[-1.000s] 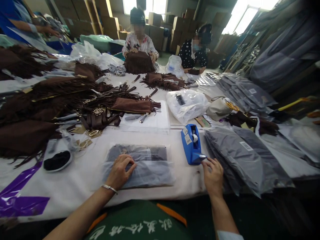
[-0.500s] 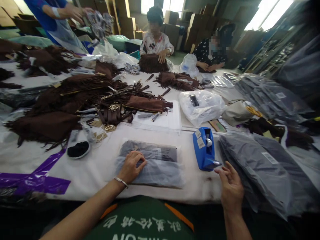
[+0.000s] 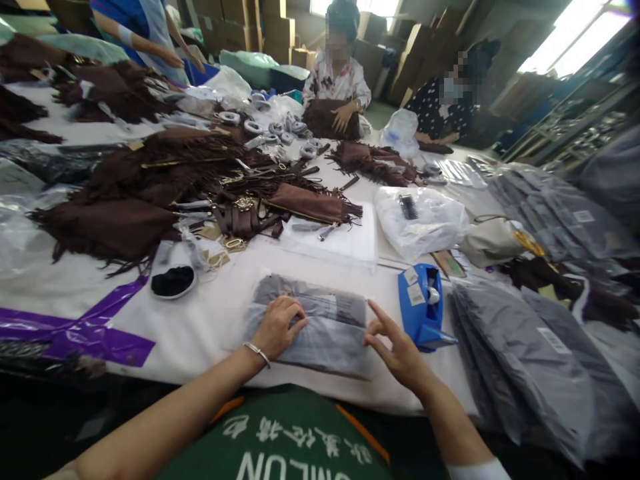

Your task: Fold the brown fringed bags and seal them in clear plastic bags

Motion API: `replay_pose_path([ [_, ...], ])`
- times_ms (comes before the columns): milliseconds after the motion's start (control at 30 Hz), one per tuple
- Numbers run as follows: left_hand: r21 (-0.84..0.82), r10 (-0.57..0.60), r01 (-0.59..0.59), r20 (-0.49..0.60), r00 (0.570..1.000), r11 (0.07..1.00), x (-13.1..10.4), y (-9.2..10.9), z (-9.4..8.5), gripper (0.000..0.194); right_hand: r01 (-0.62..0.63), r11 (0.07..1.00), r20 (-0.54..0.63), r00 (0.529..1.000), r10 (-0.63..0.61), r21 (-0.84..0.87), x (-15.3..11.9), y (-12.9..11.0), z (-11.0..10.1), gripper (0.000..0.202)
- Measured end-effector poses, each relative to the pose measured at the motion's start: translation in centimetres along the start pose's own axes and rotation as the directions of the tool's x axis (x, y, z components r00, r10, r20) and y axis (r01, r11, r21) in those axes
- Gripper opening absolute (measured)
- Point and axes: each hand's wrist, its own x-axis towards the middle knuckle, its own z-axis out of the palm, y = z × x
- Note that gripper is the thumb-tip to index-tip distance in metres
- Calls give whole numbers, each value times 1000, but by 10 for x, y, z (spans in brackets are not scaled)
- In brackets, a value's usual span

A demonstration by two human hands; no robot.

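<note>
Head: left hand (image 3: 280, 327) half-curled on bagged package (image 3: 331, 343); right hand (image 3: 400, 353) parted, hold unclear.

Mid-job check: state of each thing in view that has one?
Grey bagged packet: lying flat
Left hand: resting on packet
Right hand: index finger extended, grip unclear
Blue tape dispenser: upright
White plastic bag: crumpled
Grey packs: overlapping
Brown fringed pouch: lying down

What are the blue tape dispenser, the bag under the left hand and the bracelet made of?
Tape dispenser: probably hard, smooth plastic, judging by its even blue sides.
Bag: seemingly thin plastic film, wrinkled and see-through.
Bracelet: likely polished metal, silvery and bright.
</note>
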Motion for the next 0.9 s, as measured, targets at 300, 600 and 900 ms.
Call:
replay_pose_path([
  [300, 58, 9, -10, 15, 1000, 998, -2, 4, -3, 5, 256, 812, 417, 909, -18, -525, 89, -10, 38, 78],
  [600, 33, 22, -21, -22, 1000, 999, -5, 1, -3, 7, -37, 951, -168, 986, -16, -307, 72, 5, 27, 35],
  [900, 138, -109, 110, -14, 994, 984, -16, -27, -45, 9, 19, 999, 304, 953, -10, -29, 109, -59, 66, 43],
])
